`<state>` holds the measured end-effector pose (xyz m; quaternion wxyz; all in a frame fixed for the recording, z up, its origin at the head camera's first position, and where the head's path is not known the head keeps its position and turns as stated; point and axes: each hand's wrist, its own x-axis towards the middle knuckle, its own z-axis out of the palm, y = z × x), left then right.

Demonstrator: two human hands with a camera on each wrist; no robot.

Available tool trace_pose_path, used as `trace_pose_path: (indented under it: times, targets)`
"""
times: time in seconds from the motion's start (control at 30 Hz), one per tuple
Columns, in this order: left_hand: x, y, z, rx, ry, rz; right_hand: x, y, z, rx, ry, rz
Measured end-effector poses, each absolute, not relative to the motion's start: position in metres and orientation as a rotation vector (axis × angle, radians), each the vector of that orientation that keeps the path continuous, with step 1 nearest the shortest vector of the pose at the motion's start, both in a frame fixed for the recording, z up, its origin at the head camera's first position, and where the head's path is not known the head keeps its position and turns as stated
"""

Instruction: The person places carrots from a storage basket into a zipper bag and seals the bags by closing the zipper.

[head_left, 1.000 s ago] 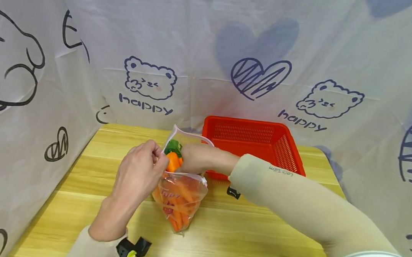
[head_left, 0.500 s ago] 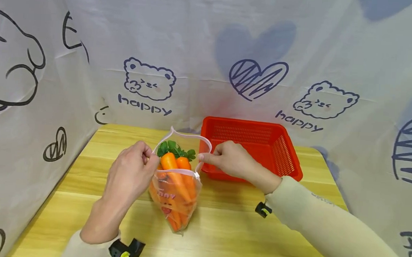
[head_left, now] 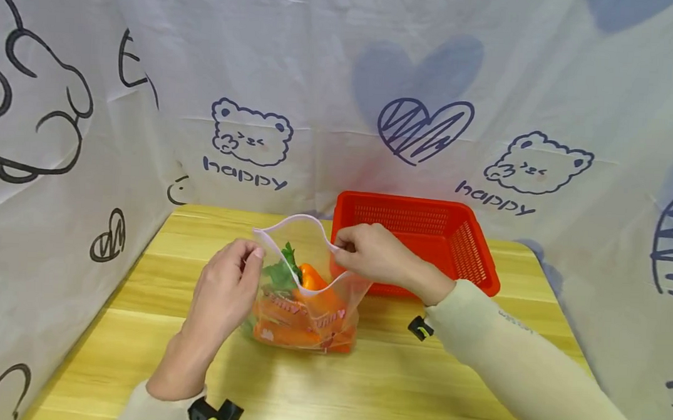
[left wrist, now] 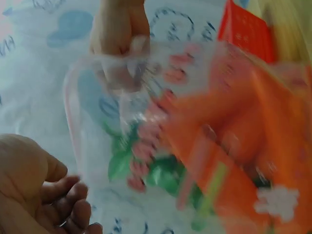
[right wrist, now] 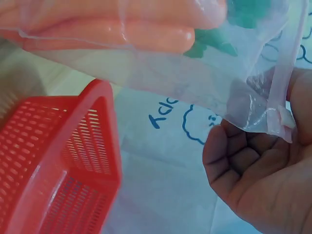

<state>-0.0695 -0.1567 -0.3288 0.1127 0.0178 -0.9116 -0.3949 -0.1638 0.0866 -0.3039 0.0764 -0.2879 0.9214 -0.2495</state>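
Note:
A clear slider zip bag [head_left: 309,328] with a pink rim and printed lettering leans over the wooden table. Inside it lie several carrots [right wrist: 141,36] with green tops [left wrist: 122,165]; the mouth gapes toward the back. My right hand [head_left: 376,252] pinches the rim's right corner, where the white slider [right wrist: 286,118] sits in the right wrist view. At the left side of the mouth is my left hand [head_left: 228,287], its fingertips right by the rim. In the left wrist view its fingers [left wrist: 73,200] are loosely bent, with no bag film visibly gripped between them.
Behind my right hand a red perforated plastic basket [head_left: 475,253] stands at the back of the wooden table [head_left: 407,388]. A white printed cloth [head_left: 330,97] hangs behind the table and along its sides.
My right hand has come out of the bag and taken its right rim corner. The bag has turned and tilted, its carrots now lying sideways. The left hand's fingers have loosened from the rim.

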Motion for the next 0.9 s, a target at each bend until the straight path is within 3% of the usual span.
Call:
trace_pose_path:
  times: [0.33, 0.6, 0.9]
  targets:
    - [-0.118, -0.19, -0.332, -0.058, -2.78, -1.436, -0.162, 0.119, -0.322, -0.774, 2.569, -1.156]
    - [-0.109, -0.2, -0.33, -0.108, -2.777, -1.243, -0.135, 0.154, -0.357, -0.756, 2.612, -1.335]
    - [-0.082, -0.207, -0.305, -0.346, -2.778, -0.973, -0.113, 0.201, -0.338, -0.857, 2.914, -1.294]
